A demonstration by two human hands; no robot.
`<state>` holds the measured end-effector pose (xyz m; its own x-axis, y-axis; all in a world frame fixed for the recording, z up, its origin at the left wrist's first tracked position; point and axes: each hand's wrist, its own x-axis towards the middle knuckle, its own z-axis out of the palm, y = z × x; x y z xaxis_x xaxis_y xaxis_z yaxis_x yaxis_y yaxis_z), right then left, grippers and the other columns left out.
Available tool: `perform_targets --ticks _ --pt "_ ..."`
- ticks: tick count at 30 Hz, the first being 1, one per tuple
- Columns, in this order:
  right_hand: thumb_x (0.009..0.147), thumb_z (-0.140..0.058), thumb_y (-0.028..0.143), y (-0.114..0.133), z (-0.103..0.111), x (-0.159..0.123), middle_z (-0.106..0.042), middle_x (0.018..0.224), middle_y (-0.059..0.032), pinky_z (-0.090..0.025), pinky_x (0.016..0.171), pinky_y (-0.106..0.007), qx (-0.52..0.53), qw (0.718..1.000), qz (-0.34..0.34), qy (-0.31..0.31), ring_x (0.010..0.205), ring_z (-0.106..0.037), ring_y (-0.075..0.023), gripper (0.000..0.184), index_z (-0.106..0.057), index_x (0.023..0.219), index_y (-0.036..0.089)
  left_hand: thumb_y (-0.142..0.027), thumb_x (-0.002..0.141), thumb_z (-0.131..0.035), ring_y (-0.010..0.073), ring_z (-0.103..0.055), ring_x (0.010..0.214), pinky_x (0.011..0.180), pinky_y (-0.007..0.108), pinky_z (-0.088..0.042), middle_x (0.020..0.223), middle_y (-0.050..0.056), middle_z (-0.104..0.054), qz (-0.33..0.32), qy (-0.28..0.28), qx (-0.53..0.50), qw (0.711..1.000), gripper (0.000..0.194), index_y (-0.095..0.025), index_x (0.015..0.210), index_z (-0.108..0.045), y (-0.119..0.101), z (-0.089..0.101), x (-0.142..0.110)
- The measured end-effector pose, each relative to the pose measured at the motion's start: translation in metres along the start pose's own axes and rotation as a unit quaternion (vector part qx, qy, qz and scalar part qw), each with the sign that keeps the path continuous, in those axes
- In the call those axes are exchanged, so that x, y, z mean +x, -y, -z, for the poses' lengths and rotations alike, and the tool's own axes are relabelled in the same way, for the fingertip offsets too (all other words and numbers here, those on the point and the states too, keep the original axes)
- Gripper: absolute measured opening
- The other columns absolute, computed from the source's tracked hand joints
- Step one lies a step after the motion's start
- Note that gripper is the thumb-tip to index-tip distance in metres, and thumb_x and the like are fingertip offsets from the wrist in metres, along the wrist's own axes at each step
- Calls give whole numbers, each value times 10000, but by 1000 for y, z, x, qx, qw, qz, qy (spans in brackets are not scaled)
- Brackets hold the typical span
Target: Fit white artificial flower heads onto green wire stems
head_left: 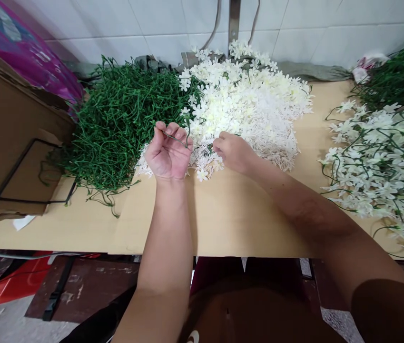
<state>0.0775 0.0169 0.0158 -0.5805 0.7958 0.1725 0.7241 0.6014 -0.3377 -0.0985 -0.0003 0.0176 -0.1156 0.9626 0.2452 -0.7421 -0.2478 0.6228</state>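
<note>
My left hand [169, 155] is turned palm up above the front of the piles, its thumb and fingers closed on a thin green plastic stem [176, 139]. The stem runs across the fingers and bends upward at its right end. My right hand [234, 151] is at the front of the pile of white artificial flowers [237, 109], fingertips pinched together among the petals. What those fingertips hold is hidden. Left of the flowers, a large heap of green stems [123, 124] lies beside my left hand.
Finished-looking white flowers on green stems [383, 162] lie at the right, with more green stems [398, 76] behind. A cardboard box [12, 128] and a black wire frame [34, 200] stand at the left. A tiled wall [166, 24] closes off the table's [237, 214] back.
</note>
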Motion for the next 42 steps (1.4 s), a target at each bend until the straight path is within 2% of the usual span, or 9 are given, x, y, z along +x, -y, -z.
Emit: perform_targets --ticks 12,19,23,25,29,33,35,38,42 --pt "747 -477 -17 -14 23 2 -518 774 -20 -387 699 -302 122 986 -44 -102 671 -445 -115 190 -517 715 165 -340 969 -400 87 -454 628 597 192 -444 697 11 -482 20 -18 -9 1000 381 -247 697 -651 -1 -4 0" --pt "795 -538 -11 -26 51 22 -505 717 18 -450 684 -284 274 931 -111 -215 655 -492 -84 180 -542 757 165 -314 952 -455 70 -439 597 566 181 -431 682 1 -468 20 6 -62 998 343 -270 715 -699 1 -4 0" --pt "818 -524 -16 -36 65 37 -514 773 7 -490 742 -282 305 895 -148 -291 695 -533 -77 185 -525 800 168 -337 939 -492 71 -422 578 552 187 -417 674 -3 -467 23 -14 -25 999 311 -285 717 -703 1 -8 0" --pt "823 -529 -6 -38 68 38 -539 838 -12 -486 804 -293 288 892 -161 -308 779 -564 -90 170 -547 862 158 -357 943 -480 77 -416 573 547 190 -413 662 -2 -457 21 -38 11 999 322 -290 720 -702 0 -10 -1" --pt "839 -533 28 -22 55 26 -562 1054 -78 -439 942 -398 157 940 -143 -268 1081 -543 -214 208 -612 997 138 -409 949 -449 79 -392 552 538 188 -410 632 -4 -424 7 -41 71 997 361 -292 708 -692 0 -11 -2" --pt "876 -502 87 13 22 13 -600 1077 -127 -412 957 -427 -3 997 10 -76 1098 -487 -274 192 -664 968 132 -429 940 -462 66 -381 536 551 189 -416 622 -11 -410 -12 -11 70 997 374 -276 673 -675 0 -7 -3" --pt "885 -444 64 26 5 13 -601 1085 -151 -404 923 -431 -65 996 53 -30 1113 -460 -297 253 -664 997 117 -430 935 -472 69 -388 539 556 197 -419 620 -9 -418 -12 -4 69 998 374 -270 659 -666 1 -5 -2" --pt "875 -373 10 34 -10 20 -596 1078 -187 -389 894 -448 -119 992 44 -23 1137 -432 -327 327 -663 1000 96 -429 934 -477 80 -412 560 572 211 -424 626 -3 -440 -3 9 85 996 362 -269 661 -654 1 -2 -1" --pt "857 -411 10 26 -8 27 -593 1020 -161 -380 886 -446 -111 993 25 -40 1113 -433 -318 293 -661 961 122 -414 943 -468 89 -432 586 586 219 -424 645 2 -467 15 11 103 994 342 -275 687 -647 1 0 1"
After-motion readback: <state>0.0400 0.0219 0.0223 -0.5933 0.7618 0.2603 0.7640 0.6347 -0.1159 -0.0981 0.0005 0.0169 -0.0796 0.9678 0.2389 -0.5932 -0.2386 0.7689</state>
